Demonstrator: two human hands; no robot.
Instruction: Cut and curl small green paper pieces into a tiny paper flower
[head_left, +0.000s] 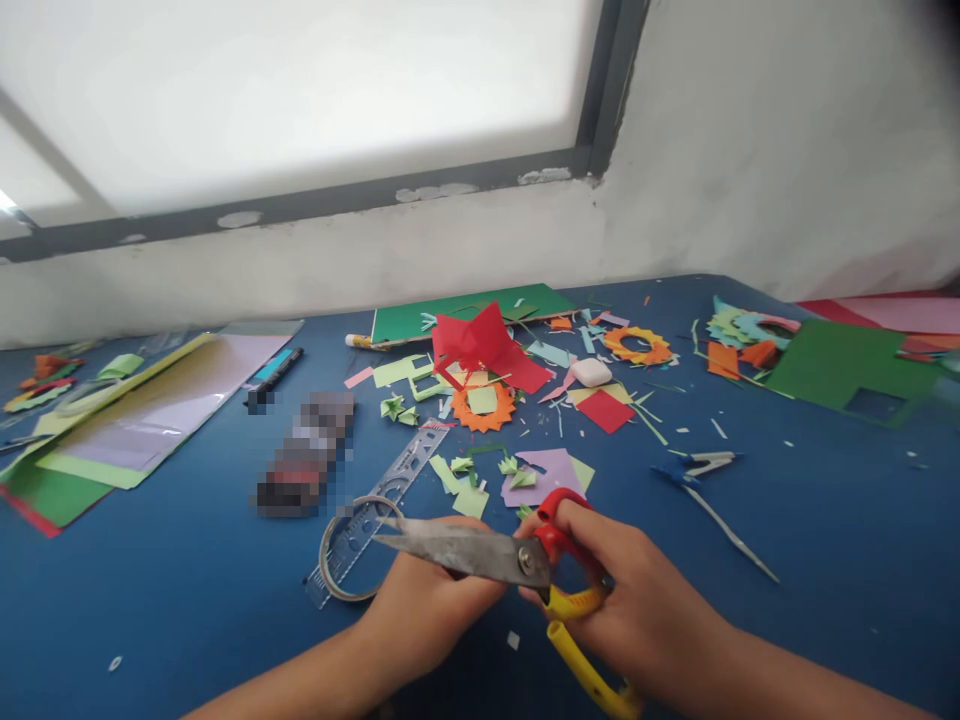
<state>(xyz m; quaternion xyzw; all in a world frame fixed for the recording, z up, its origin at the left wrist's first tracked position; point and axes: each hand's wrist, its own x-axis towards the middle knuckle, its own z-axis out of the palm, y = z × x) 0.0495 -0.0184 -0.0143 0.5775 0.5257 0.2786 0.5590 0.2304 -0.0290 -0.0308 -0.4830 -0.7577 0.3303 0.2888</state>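
Observation:
My right hand (634, 585) is closed round the handles of a pair of scissors (480, 552), one red and one yellow. Their worn metal blades point left, nearly together. Behind the blades, my left hand (427, 610) is curled with its fingers turned away, so anything in it is hidden. Just left of it, a thin roll of tape (324, 560) lies over a clear stencil ruler (401, 475). Beyond both hands are a cut lilac paper (551, 475) and small folded light green pieces (517, 472).
An orange paper ring (484, 415), a folded red paper (469, 345) and an eraser (591, 373) lie among scraps. A compass (709, 462) is at right, near green paper (840, 370). Coloured sheets (157, 400), a pen (281, 372) and a blurred object (307, 455) lie left.

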